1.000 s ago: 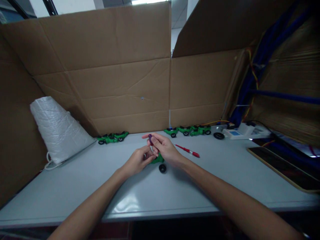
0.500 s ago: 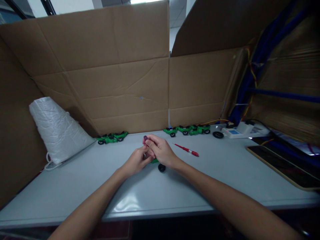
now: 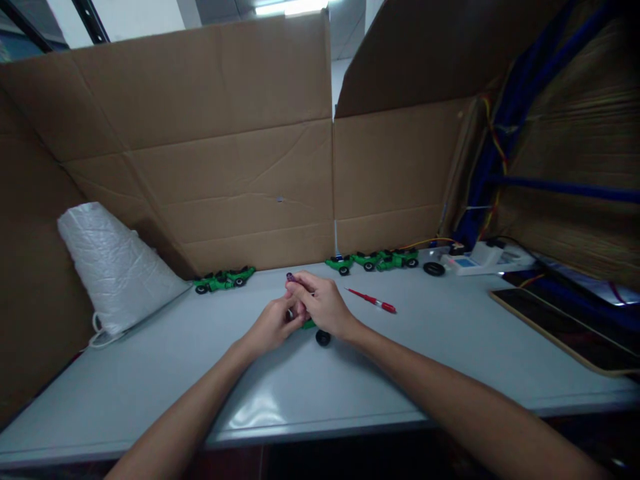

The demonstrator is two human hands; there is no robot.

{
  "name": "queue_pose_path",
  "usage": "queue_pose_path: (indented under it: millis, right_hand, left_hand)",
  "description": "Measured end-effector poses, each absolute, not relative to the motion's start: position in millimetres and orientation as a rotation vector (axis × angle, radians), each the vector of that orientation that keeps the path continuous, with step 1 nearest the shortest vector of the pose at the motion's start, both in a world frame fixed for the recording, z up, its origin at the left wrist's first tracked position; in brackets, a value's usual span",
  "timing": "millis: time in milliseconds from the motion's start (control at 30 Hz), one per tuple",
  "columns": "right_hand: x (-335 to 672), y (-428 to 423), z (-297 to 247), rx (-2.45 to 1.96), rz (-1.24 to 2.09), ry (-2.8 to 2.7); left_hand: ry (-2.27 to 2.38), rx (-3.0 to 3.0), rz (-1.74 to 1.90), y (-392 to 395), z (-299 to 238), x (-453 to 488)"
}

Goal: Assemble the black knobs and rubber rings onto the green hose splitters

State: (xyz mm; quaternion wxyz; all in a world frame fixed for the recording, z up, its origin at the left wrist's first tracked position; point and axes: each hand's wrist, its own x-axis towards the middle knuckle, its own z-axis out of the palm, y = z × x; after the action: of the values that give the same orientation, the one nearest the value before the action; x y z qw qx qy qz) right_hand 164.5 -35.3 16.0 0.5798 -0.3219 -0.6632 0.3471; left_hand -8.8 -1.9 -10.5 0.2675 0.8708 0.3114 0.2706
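Note:
My left hand (image 3: 273,323) is closed around a green toy car (image 3: 309,325), held just above the table in front of me. One black wheel (image 3: 323,338) of the car sticks out below the hands; my fingers cover most of the rest. My right hand (image 3: 325,303) is closed over the same spot, gripping what looks like a screwdriver (image 3: 289,276) with a reddish handle. Only that handle's dark end shows above the fingers, and its tip is hidden. On the table to the right of my hands lies a second, red screwdriver (image 3: 373,300).
Green toy cars stand along the cardboard wall (image 3: 240,167), some at the left (image 3: 225,280) and several at the right (image 3: 370,261). A white bag (image 3: 115,267) leans at far left. A black ring (image 3: 434,269), a power strip (image 3: 470,265) and a dark tablet-like panel (image 3: 560,327) lie right.
The camera view has shifted slightly. Both hands stay together on the toy car and screwdriver, with the right fingers turned a little.

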Motion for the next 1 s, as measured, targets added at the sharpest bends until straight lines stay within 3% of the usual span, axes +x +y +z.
queue_pose_path:
  millis: [700,1000]
  right_hand:
    - [160.7,-34.3,15.9,-0.718,0.89,-1.435]
    - [158.4,-35.4,16.6,-0.767,0.757,-1.437]
  left_hand:
    - [0.831,2.369,0.763,-5.2,-5.8,-5.9]
    - [0.827,2.363,0.753,-3.7,-8.7,-6.1]
